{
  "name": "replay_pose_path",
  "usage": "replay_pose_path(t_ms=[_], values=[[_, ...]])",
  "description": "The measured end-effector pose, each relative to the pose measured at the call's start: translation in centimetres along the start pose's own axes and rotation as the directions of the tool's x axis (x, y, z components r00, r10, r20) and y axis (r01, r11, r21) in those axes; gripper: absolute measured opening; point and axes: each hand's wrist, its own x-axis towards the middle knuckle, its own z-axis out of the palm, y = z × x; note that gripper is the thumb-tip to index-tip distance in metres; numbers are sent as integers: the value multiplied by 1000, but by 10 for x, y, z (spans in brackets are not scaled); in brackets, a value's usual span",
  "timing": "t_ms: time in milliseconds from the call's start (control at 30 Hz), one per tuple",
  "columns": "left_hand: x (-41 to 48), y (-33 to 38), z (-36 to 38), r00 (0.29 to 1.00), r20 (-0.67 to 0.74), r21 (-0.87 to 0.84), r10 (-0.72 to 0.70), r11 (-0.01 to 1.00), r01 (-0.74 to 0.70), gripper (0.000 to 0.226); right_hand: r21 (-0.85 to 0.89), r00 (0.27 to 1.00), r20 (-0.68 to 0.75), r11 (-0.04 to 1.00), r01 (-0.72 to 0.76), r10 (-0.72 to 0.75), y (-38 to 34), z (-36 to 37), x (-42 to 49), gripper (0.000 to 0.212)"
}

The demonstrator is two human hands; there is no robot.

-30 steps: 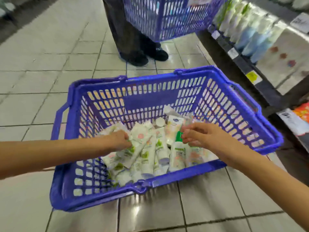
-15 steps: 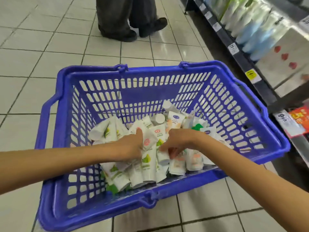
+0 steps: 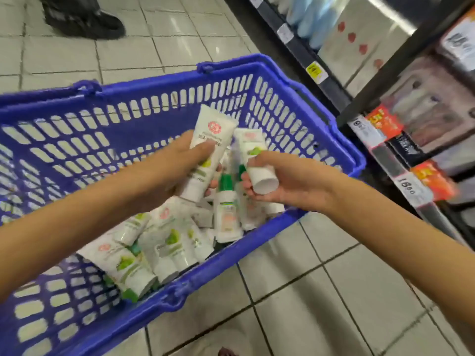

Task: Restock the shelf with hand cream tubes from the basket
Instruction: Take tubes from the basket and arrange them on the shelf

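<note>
Head view: grips in the left hand [image 3: 168,173] a white hand cream tube with a pink round emblem [image 3: 209,140], crimped end up, over the middle of the blue slotted plastic basket [image 3: 231,272]. Clasps in the right hand [image 3: 293,182] a second white tube with a green leaf mark [image 3: 253,155], cap toward the camera, just beside the first. Shows a heap of similar tubes [image 3: 164,245] along the basket's near edge, a dark metal shelf [image 3: 331,83] beyond its right edge.
</note>
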Motion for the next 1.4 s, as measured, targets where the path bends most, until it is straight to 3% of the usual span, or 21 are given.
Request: replay_pose_path(t_ms=[67, 133, 233, 300, 433, 567, 767, 900, 1033, 1233, 1400], values=[[12, 16, 46, 986, 150, -40, 68, 997, -63, 17, 58, 982, -69, 982, 180, -176, -7, -32, -50, 13], [20, 30, 101, 929, 347, -60, 126, 992, -112, 22, 37, 941, -205, 958, 284, -271, -3, -67, -102, 14], [23, 39, 191, 770, 626, -69, 128, 992, -108, 13, 115, 847, -422, 907, 404, -324, 28, -115, -175, 14], [17, 33, 247, 627, 772, -85, 103, 995, -59, 27, 214, 757, -569, 831, 513, -321, 61, -145, -221, 11], [-12, -8, 330, 430, 903, 37, 0, 996, -77, 42, 324, 603, -755, 655, 683, -256, 141, -180, -296, 11], [-42, -57, 363, 345, 930, 139, -124, 990, -19, 42, 372, 542, -825, 568, 734, -160, 206, -197, -330, 10], [-47, -87, 400, 404, 901, 167, -155, 986, 7, 51, 345, 454, -880, 464, 816, -143, 259, -237, -348, 12], [-63, -104, 433, 468, 870, 182, -155, 983, -15, 56, 305, 440, -883, 510, 804, -165, 295, -265, -364, 20], [-94, -135, 473, 514, 841, 165, -168, 985, 51, 45, 325, 411, -896, 380, 866, -169, 331, -301, -387, 19], [-139, -161, 535, 542, 811, 242, -221, 970, 34, 47, 278, 399, -891, 435, 857, -217, 362, -366, -433, 33], [-174, -150, 566, 683, 686, 250, -251, 963, 103, 40, 257, 417, -872, 486, 835, -256, 387, -391, -467, 60]])
